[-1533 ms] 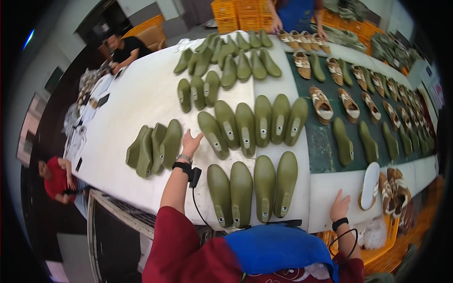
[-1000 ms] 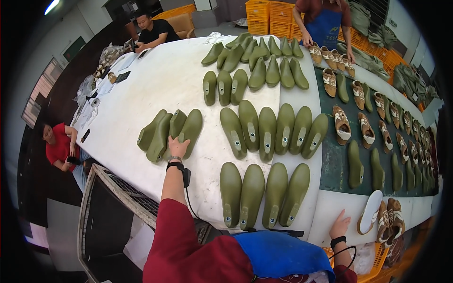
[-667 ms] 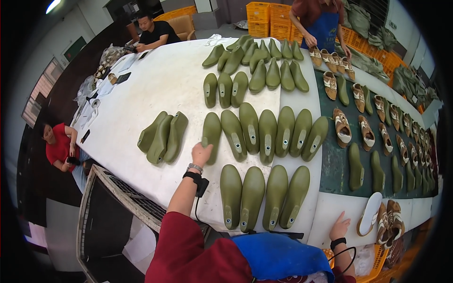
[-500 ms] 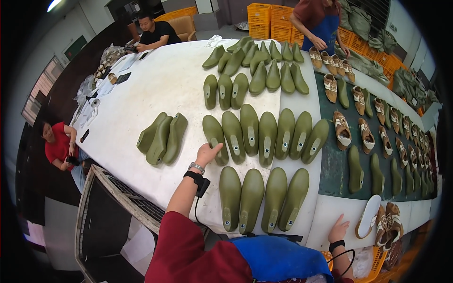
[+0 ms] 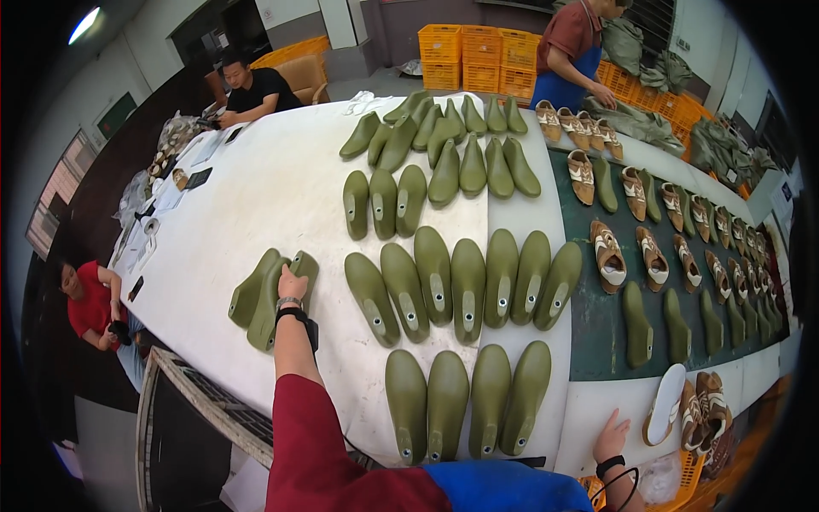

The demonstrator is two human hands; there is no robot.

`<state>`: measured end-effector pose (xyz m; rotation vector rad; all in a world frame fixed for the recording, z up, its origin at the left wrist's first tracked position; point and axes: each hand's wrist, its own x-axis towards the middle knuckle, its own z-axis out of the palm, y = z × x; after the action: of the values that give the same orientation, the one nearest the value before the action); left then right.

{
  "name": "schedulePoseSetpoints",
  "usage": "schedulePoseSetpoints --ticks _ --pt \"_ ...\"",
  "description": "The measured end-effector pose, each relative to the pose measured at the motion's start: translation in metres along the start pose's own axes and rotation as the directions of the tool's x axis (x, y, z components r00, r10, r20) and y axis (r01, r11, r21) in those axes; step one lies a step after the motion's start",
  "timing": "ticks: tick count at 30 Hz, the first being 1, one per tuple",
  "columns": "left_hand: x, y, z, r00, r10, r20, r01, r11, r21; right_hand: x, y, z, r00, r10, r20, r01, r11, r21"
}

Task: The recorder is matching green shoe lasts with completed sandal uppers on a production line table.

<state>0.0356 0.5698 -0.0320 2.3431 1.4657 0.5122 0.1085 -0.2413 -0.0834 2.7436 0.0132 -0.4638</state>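
Note:
My left hand (image 5: 293,284) reaches over three olive-green shoe lasts lying together on the left of the table. Its fingers close round the upper part of the right-hand shoe last (image 5: 306,263), while the middle one (image 5: 266,309) lies close beside the hand. My palm and forearm hide part of them. Low on the right, my right hand (image 5: 612,437) hovers or rests at the white table edge, fingers apart, holding nothing. Nearest to it is a white shoe sole (image 5: 664,404), beside brown sneakers (image 5: 712,408).
Rows of green lasts (image 5: 467,286) cover the middle of the white table (image 5: 230,205). A dark green board (image 5: 589,341) on the right carries brown-and-white shoes and lasts. A co-worker (image 5: 567,64) stands at the far right; two people sit on the left. Orange crates (image 5: 441,51) are stacked behind.
My left hand has left the nearest end of the long row and moved left onto the group of three lasts. My right hand stays put. The view has shifted slightly.

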Motion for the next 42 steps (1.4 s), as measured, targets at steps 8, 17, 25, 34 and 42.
schedulePoseSetpoints --ticks 8,17,25,34,42 --pt "-0.005 -0.002 -0.006 0.997 0.004 0.078 -0.004 1.000 0.000 0.002 -0.002 0.004 0.999 -0.030 -0.024 0.029 0.999 -0.029" --pt "-0.079 -0.004 -0.013 0.837 0.360 0.413 -0.345 0.932 -0.113 0.003 -0.007 -0.008 0.999 -0.013 -0.032 0.013 1.000 -0.028" --pt "-0.164 0.035 -0.029 0.404 0.868 0.290 -0.871 0.461 -0.168 0.010 -0.004 0.002 0.997 -0.033 -0.065 0.029 0.998 -0.058" --pt "-0.204 0.081 -0.070 0.672 0.733 -0.111 -0.735 0.639 -0.226 0.014 -0.004 0.005 0.989 -0.107 -0.103 0.105 0.994 -0.028" --pt "-0.372 0.218 -0.288 -0.285 0.898 -0.336 -0.199 -0.398 -0.896 0.025 0.000 0.003 0.985 -0.163 -0.051 0.165 0.985 0.047"
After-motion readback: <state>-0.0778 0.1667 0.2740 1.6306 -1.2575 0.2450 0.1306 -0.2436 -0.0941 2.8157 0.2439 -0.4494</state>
